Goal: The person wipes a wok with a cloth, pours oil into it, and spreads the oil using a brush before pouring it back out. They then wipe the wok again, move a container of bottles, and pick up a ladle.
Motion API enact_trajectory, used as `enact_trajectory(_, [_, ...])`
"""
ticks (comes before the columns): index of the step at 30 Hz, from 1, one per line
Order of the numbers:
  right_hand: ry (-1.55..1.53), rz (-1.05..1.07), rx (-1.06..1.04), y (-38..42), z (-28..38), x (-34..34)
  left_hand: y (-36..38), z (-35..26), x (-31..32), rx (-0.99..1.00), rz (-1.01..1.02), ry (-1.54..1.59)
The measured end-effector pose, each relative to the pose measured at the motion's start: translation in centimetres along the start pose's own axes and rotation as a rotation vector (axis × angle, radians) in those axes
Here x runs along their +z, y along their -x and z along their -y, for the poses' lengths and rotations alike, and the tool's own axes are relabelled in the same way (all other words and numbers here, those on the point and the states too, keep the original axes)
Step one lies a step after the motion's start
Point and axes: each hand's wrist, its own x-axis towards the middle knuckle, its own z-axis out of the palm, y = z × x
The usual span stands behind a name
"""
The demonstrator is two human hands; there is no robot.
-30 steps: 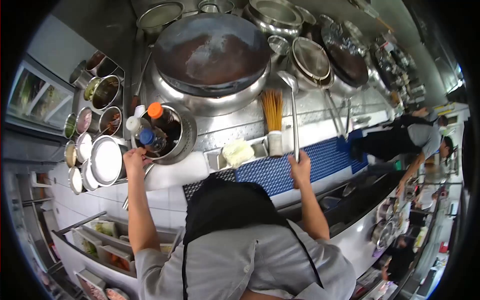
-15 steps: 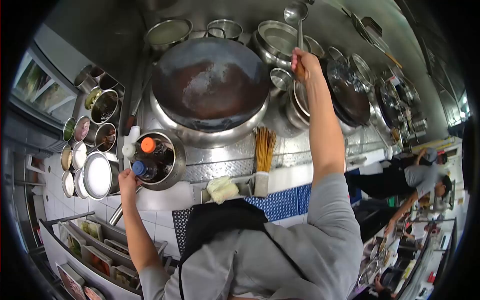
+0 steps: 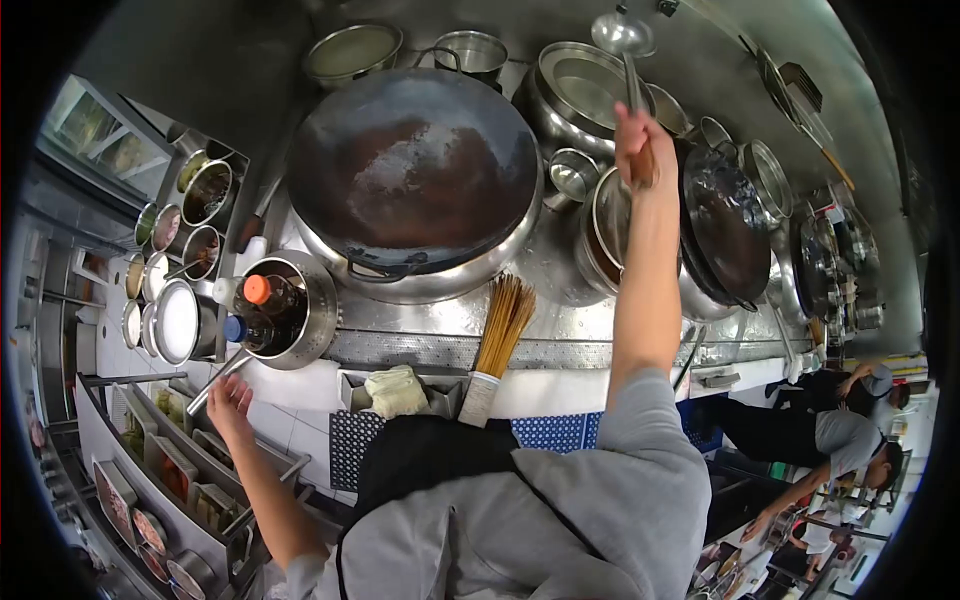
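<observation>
My right hand (image 3: pixel 645 145) is wrapped round the wooden-ended handle of a ladle (image 3: pixel 622 37), its bowl pointing away from me at the back wall. Below that hand are a metal pot with a strainer on it (image 3: pixel 604 225) and a dark wok (image 3: pixel 728 225) to the right. My left hand (image 3: pixel 231 402) has nothing in it, fingers loosely apart, beside the long handle of a metal pot (image 3: pixel 322 300). Inside that pot stand bottles, one with an orange cap (image 3: pixel 257 289) and one with a blue cap (image 3: pixel 235 328).
A large wok (image 3: pixel 410 170) rests on the burner ahead. A bamboo brush (image 3: pixel 500 330) leans near the front edge by a folded cloth (image 3: pixel 395 390). Seasoning containers (image 3: pixel 178 320) stand at left, above food trays (image 3: pixel 165 460). Co-workers (image 3: pixel 850 440) bend over a counter at right.
My left hand has come away from the blue-capped bottle, moving down toward me beside the pot's handle. My right hand keeps its hold on the ladle. The view has shifted slightly.
</observation>
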Motion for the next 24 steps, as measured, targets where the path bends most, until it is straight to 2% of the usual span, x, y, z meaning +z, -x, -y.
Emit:
enact_trajectory(2, [0.755,-0.273,-0.205,1.4,-0.8,-3.3,-0.5,1.0,-1.4,-0.008,-0.019,0.047])
enact_trajectory(3, [0.915,-0.426,-0.221,2.5,-1.1,-3.1,-0.6,1.3,-1.6,-0.003,-0.016,0.065])
enact_trajectory(7, [1.333,-0.546,-0.252,2.5,-2.0,-3.6,-1.1,2.2,-1.1,0.026,0.020,0.095])
enact_trajectory(10, [1.336,-0.551,-0.284,-0.2,-2.2,-3.4,0.6,1.8,-0.6,0.041,0.052,0.091])
enact_trajectory(11, [1.286,-0.643,-0.196,-1.1,-2.0,-2.2,0.9,1.9,-0.7,0.037,0.089,0.079])
enact_trajectory(12, [1.129,-0.497,-0.092,-3.7,0.4,-4.4,1.0,2.4,-1.0,0.027,0.089,0.084])
enact_trajectory(15, [0.227,-0.274,-0.338,-4.5,2.8,-5.7,1.8,3.1,-1.7,0.010,0.086,0.072])
enact_trajectory(17, [-0.249,-0.197,-0.173,-4.1,5.0,-6.4,2.5,3.4,-2.8,-0.004,0.053,0.056])
enact_trajectory(18, [-0.396,-0.185,0.046,-3.5,6.2,-5.8,2.7,3.5,-3.1,0.008,0.056,0.051])
enact_trajectory(21, [-0.459,0.064,0.184,1.2,3.4,-2.8,2.7,3.3,-2.7,0.045,0.047,0.058])
enact_trajectory(24, [-0.487,0.133,0.173,6.8,-1.1,1.4,2.7,2.0,-1.0,0.144,0.079,0.068])
